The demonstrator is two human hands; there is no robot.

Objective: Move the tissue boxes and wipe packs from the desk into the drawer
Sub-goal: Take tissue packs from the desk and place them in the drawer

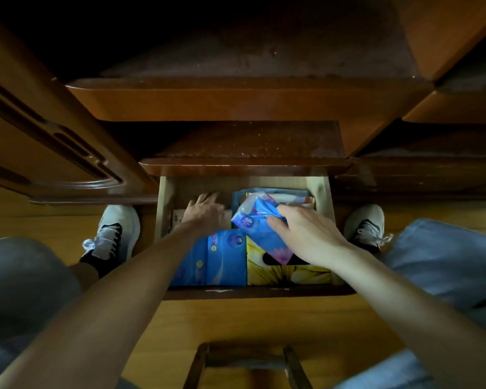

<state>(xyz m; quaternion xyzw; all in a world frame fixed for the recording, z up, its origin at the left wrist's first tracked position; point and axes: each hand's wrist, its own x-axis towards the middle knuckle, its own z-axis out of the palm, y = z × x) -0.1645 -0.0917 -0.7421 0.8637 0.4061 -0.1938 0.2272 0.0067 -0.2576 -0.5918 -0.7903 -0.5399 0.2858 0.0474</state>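
An open wooden drawer (pixel 324 192) sits below the desk, seen from above. My right hand (pixel 306 234) grips a blue soft tissue pack (pixel 260 220) and holds it tilted over the drawer's middle. Deeper in the drawer at its left rear, my left hand (pixel 205 210) rests on things there with its fingers spread; what lies under it is in shadow. At the drawer's front stand two blue packs (pixel 216 262) on edge and a yellow flowered tissue box (pixel 275 273). Another pack (pixel 292 196) lies at the back right.
The desk's shelves (pixel 236 105) overhang the drawer's rear. My shoes (pixel 115 234) stand either side of the drawer on the yellow wooden floor (pixel 236 318). A cabinet door (pixel 54 141) is at the left. A stool frame (pixel 247 363) sits under me.
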